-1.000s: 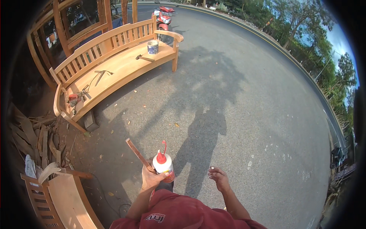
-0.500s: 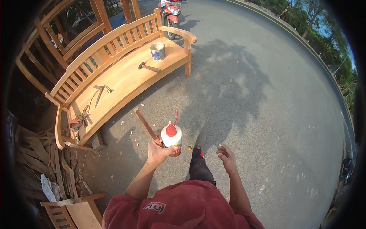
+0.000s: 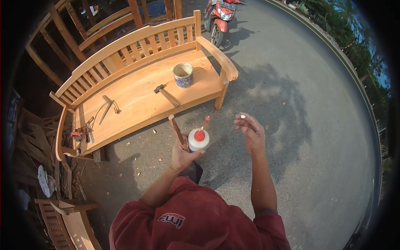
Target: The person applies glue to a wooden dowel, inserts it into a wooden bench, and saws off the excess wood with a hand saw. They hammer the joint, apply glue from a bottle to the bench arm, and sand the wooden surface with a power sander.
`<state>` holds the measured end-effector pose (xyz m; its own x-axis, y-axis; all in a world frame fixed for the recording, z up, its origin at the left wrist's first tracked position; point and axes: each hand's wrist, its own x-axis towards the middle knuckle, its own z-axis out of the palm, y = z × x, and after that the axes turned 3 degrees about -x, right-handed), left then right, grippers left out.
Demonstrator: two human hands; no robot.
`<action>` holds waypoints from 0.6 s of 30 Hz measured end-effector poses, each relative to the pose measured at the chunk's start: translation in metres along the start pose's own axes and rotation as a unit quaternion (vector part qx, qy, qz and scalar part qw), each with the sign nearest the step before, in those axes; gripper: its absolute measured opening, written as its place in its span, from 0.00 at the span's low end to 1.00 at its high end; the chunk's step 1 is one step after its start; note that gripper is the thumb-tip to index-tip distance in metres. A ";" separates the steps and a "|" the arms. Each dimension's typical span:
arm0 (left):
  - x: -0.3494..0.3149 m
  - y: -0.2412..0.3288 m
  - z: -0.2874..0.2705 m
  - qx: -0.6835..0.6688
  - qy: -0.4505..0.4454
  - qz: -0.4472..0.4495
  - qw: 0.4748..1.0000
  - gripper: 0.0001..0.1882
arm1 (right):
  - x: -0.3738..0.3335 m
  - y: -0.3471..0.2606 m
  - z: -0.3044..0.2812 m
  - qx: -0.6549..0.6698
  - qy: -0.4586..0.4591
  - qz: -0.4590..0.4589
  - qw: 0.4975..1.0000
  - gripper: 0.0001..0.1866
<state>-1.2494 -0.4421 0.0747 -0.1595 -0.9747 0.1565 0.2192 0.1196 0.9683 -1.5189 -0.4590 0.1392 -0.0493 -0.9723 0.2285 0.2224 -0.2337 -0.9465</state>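
1. L hand [image 3: 182, 159] is closed round 2 things, fingers wrapped & thumb laid over the near side of the bottle.
2. In this hand is white bottle [image 3: 197, 143] w/ red cap [image 3: 199, 135] & thin red spout; it stands approx. upright, in front of the red shirt [image 3: 196, 216].
3. Same hand also holds brown wood stick [image 3: 177, 130], just to L of the bottle, its far end pointing up & a bit left.
4. R hand [image 3: 251, 135] is raised at R of bottle, well apart from it, half open w/ fingers bent. A small whitish spot [image 3: 243, 117] shows at fingertips; cannot tell if it is a pinched bit or only on the finger.
5. Beyond the hands is wooden bench [image 3: 135, 93]. On its seat: paint-marked tin [image 3: 183, 79] near R end, hammer [image 3: 167, 96] just beside, thin metal tool [image 3: 107, 109] farther L, red & dark tool [image 3: 78, 134] at L end.
6. On ground betw. bench & L hand: small wood bits [image 3: 154, 131].
7. Red scooter [image 3: 221, 18] is parked behind bench's R end.
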 end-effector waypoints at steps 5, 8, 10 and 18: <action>0.165 -0.072 0.021 -0.069 -0.025 -0.053 0.996 0.40 | 0.180 0.067 -0.082 -0.042 0.011 0.078 0.996 0.24; 0.264 -0.118 0.031 0.066 0.002 0.105 0.992 0.42 | 0.290 0.107 -0.119 -0.133 0.028 0.112 0.984 0.24; 0.330 -0.143 0.028 0.061 0.008 0.084 0.995 0.37 | 0.358 0.137 -0.142 -0.180 0.042 0.127 0.974 0.25; 0.520 -0.167 0.025 0.126 0.057 0.014 0.990 0.38 | 0.552 0.246 -0.216 -0.468 -0.091 0.090 0.875 0.32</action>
<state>-1.3936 -0.9643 -0.0011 -0.0450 -0.9837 0.1742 -0.0270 0.1756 0.9841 -1.7014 -1.0541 -0.0166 0.0797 -0.9968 0.0082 -0.6873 -0.0609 -0.7238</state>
